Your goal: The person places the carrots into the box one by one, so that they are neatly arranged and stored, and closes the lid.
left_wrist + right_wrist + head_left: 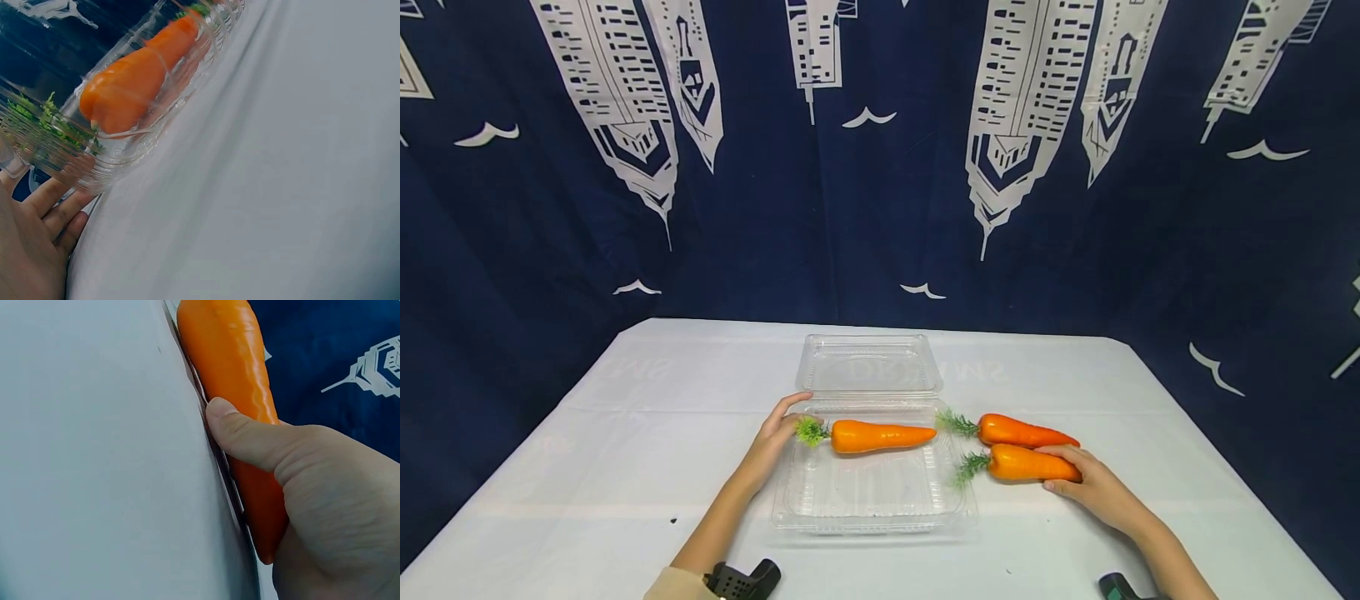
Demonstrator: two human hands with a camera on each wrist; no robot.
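Pinching right hand: your thumb and fingers are closed on the near carrot, toward its narrow end, to the right of the clear container.
Near carrot: orange, its feathery greens pointing left toward the container's right edge; you cannot tell whether it rests on the white table or is slightly raised.
Far carrot: a deeper orange, lying just beyond the near one, also right of the container, its leafy end reaching the container's right edge.
Inside carrot: lying crosswise in the far half of the container, its leafy top by the left wall where your other hand is, its tip pointing right.
Left hand: your fingers are extended, touching the container's left wall near its far corner, and are not curled round any carrot.
Lid: transparent, lying just beyond the container's far edge.
Wrist devices: you wear one dark unit on each arm, both nearer to you than the container; a beige sleeve shows on your left.
Curtain: navy, hanging beyond the container, printed with upside-down white towers and bird shapes.
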